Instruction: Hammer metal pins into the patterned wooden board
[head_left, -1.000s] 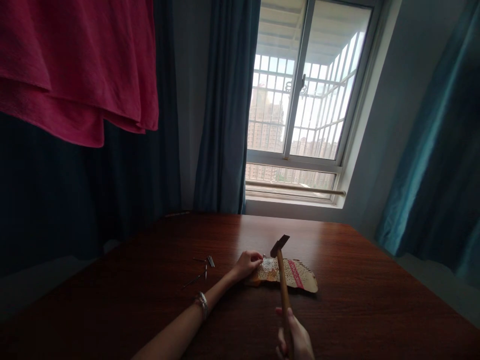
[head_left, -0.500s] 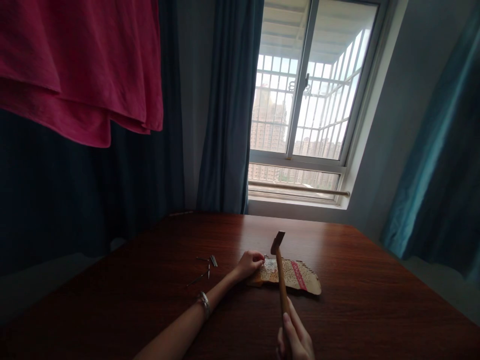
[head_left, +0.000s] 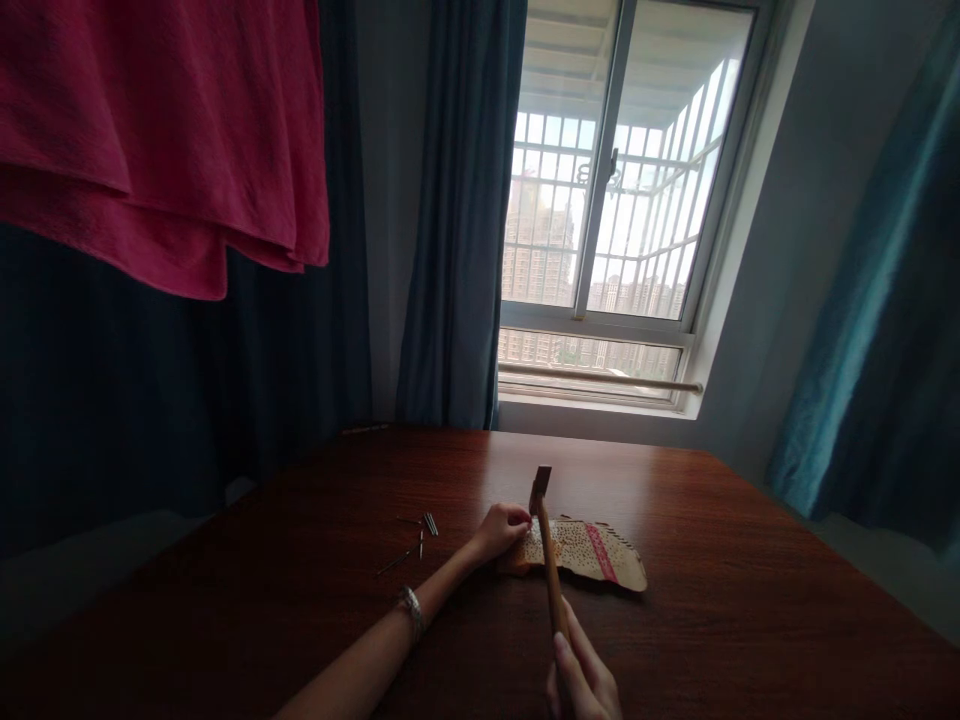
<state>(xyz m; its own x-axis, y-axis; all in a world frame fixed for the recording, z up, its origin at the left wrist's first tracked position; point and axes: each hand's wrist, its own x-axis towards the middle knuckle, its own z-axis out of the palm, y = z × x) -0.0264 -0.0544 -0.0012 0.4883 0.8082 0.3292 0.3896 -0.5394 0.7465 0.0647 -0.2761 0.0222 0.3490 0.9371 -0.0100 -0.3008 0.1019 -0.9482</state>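
Note:
My right hand (head_left: 581,668) is wrapped round the wooden handle of a hammer (head_left: 550,560), whose dark head is up by my left fingertips. Pinched fingers of my left hand (head_left: 504,530) sit at the left end of a flat tan piece full of small holes (head_left: 574,550), with a red band across it. They hold a small metal punch, mostly hidden by the fingers and the hammer head. Something orange-brown (head_left: 514,564) shows under the piece's left end. Left of that hand lie several thin metal rods (head_left: 430,524).
The dark red-brown wooden table (head_left: 712,560) reaches to the wall under a barred window (head_left: 600,250). A pink cloth (head_left: 165,150) hangs at upper left, and blue curtains (head_left: 461,220) flank the window.
The hammer has swung left and its head has come closer to my left fingertips. My left hand stays in place at the piece's left end.

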